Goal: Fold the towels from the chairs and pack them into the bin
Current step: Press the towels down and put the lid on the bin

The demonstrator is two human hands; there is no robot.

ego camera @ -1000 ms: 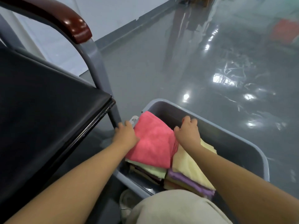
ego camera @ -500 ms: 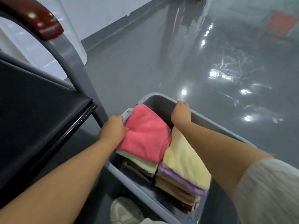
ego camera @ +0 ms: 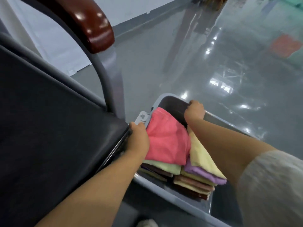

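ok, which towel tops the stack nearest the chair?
The pink towel: it tops the stack by the left hand, chair side of the bin; a pale yellow towel tops the other.

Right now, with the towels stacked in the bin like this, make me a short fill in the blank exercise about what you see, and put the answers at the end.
1. The top towel of the left stack in the bin is ___.
2. The right hand grips the far rim of the ___.
3. Directly under the yellow towel, the next towel is ___.

Missing words: pink; bin; purple.
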